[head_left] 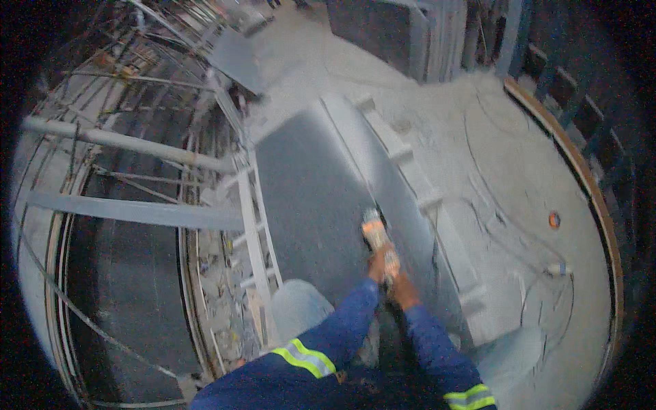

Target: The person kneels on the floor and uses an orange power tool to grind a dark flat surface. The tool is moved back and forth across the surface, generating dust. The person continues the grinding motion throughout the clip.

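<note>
An orange and grey angle grinder (375, 231) points away from me over a large dark grey slab (307, 184). My left hand (378, 264) is wrapped round the grinder's body, and my right hand (405, 291) closes on its rear end, nearer to me. The tool's head meets a straight line that runs up the slab to its far edge. Pale dust lies along this line and over the strip (372, 147) on its right. The disc is too blurred to make out. Both forearms wear blue sleeves with reflective bands.
White blocky supports (447, 239) line the slab's right side, and a white ladder-like frame (256, 232) stands along its left. Cables (478, 191) trail over the dusty floor on the right, near a small orange object (554, 219). Metal bars (130, 143) crowd the left.
</note>
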Available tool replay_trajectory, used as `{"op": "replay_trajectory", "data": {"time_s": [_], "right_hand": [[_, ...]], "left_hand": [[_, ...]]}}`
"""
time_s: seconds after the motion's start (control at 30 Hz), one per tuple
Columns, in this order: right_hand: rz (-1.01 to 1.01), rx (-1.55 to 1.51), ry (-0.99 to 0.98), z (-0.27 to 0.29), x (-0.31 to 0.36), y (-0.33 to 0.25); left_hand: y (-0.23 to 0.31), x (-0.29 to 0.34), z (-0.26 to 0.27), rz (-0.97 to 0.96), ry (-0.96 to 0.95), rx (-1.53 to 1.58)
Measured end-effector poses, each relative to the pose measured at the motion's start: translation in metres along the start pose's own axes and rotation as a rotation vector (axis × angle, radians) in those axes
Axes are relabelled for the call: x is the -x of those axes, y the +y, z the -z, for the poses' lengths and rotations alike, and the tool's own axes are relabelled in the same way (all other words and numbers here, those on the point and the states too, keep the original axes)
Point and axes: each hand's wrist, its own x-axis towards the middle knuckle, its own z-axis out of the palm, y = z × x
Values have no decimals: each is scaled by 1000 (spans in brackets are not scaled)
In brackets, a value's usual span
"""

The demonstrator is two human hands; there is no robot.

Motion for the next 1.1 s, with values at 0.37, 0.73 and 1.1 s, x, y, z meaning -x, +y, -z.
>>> {"op": "replay_trajectory", "data": {"time_s": [0.37, 0.73, 1.1], "right_hand": [[-213, 20, -144, 59, -9, -24], [-83, -78, -196, 89, 32, -29], [149, -105, 34, 99, 42, -28]], "left_hand": [[-7, -13, -14, 11, 55, -65], [-21, -1, -8, -5, 83, -26], [-1, 22, -26, -217, 81, 32]]}}
